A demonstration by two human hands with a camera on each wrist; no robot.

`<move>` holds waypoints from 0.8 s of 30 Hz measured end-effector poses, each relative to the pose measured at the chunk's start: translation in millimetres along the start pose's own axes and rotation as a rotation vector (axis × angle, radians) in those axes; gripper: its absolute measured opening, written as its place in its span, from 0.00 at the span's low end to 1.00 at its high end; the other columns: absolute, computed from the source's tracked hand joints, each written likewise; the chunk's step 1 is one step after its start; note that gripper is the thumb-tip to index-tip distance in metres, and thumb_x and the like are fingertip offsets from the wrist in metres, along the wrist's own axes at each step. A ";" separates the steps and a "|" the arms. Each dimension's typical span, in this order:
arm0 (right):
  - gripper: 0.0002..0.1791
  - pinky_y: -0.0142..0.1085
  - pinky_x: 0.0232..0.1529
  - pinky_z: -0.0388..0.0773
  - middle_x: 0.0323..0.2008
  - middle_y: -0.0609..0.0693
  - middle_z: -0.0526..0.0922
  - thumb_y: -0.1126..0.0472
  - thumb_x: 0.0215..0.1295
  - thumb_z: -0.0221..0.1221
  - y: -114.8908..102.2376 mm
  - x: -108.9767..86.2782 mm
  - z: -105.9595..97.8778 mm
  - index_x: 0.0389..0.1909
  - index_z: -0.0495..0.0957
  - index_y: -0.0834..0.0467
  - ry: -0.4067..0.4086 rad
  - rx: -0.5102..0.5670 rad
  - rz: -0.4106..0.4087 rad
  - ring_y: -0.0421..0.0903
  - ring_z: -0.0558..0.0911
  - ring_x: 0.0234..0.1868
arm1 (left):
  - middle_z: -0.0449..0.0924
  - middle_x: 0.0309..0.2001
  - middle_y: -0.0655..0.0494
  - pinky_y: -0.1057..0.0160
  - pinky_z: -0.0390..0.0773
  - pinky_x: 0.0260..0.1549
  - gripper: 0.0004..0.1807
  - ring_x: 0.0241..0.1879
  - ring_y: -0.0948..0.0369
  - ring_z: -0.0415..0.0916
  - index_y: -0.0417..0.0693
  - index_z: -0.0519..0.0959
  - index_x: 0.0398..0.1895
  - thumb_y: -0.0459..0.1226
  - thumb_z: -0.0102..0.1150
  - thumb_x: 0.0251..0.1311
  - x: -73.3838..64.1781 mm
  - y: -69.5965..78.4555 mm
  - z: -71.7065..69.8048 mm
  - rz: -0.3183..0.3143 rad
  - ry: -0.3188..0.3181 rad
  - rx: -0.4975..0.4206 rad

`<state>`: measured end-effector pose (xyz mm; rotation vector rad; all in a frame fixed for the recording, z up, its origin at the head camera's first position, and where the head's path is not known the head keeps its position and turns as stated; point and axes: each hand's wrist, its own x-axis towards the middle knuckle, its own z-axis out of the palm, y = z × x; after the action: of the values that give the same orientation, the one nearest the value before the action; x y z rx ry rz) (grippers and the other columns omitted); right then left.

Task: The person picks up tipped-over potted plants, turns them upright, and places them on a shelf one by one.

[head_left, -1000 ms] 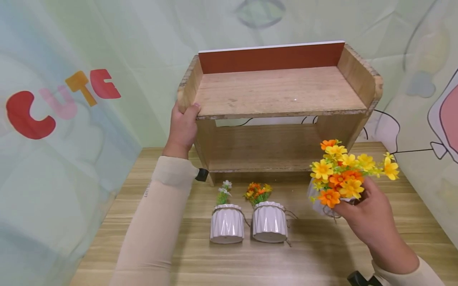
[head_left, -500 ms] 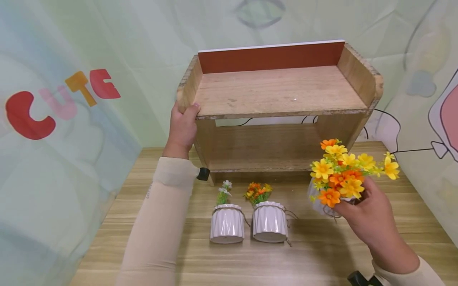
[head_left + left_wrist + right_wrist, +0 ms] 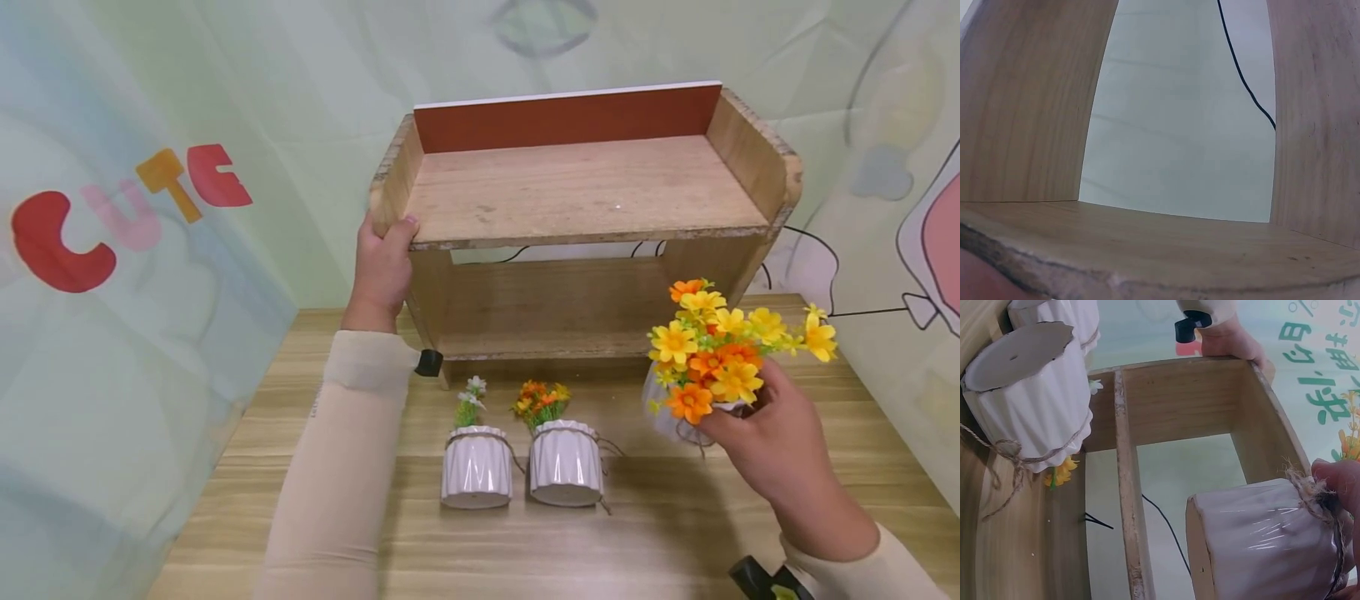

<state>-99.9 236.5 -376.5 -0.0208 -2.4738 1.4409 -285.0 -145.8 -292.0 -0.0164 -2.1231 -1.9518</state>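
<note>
My left hand (image 3: 381, 271) grips the left side of a wooden two-tier shelf (image 3: 585, 196), thumb over the front edge of its upper board. On the right, my right hand (image 3: 783, 446) holds a white ribbed flowerpot (image 3: 1260, 540) by its twine-tied rim, above the table. Yellow and orange artificial flowers (image 3: 708, 354) spill from it and cover part of the fingers. In front of the shelf lie two similar pots, bases towards me: one with small white flowers (image 3: 477, 471), the other with orange and yellow ones (image 3: 566, 467).
Wood-grain tabletop (image 3: 300, 467) lies beneath everything. Behind the shelf hangs a printed backdrop (image 3: 315, 83) with coloured letters on its left part. The shelf's lower board (image 3: 555, 312) sits just above the table, and the back between the boards is open.
My right hand and the flowerpot have risen slightly in the head view. My left hand keeps its hold on the shelf, and the two lying pots stay in place.
</note>
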 end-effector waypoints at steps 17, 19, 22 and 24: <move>0.40 0.24 0.39 0.82 0.63 0.60 0.80 0.69 0.64 0.71 -21.0 9.8 -6.3 0.76 0.68 0.56 -0.017 -0.022 -0.051 0.30 0.81 0.46 | 0.63 0.76 0.45 0.54 0.62 0.74 0.38 0.70 0.54 0.64 0.51 0.57 0.83 0.47 0.51 0.72 0.6 -0.2 0.8 0.000 -0.007 -0.014; 0.40 0.23 0.40 0.81 0.63 0.61 0.80 0.69 0.64 0.70 -24.4 12.0 -7.4 0.76 0.68 0.56 -0.024 -0.018 -0.058 0.30 0.81 0.47 | 0.62 0.77 0.46 0.55 0.61 0.75 0.39 0.71 0.55 0.63 0.52 0.56 0.84 0.47 0.51 0.72 0.7 0.3 0.5 -0.008 -0.007 -0.007; 0.40 0.21 0.41 0.80 0.63 0.59 0.80 0.69 0.64 0.70 -29.1 15.8 -9.4 0.76 0.67 0.56 -0.024 -0.017 -0.067 0.30 0.81 0.47 | 0.61 0.78 0.46 0.55 0.61 0.75 0.39 0.72 0.55 0.63 0.52 0.56 0.84 0.47 0.51 0.72 1.2 0.5 0.4 -0.011 -0.006 -0.009; 0.40 0.22 0.42 0.80 0.62 0.56 0.80 0.71 0.63 0.70 -31.8 18.3 -10.3 0.76 0.68 0.57 -0.021 -0.004 -0.080 0.31 0.81 0.47 | 0.61 0.78 0.47 0.54 0.61 0.75 0.39 0.72 0.55 0.63 0.53 0.55 0.84 0.47 0.51 0.72 1.4 0.3 0.3 -0.012 -0.009 -0.010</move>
<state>-111.0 232.0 -340.3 0.0914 -2.4650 1.4105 -286.4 -145.7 -291.5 -0.0148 -2.1246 -1.9725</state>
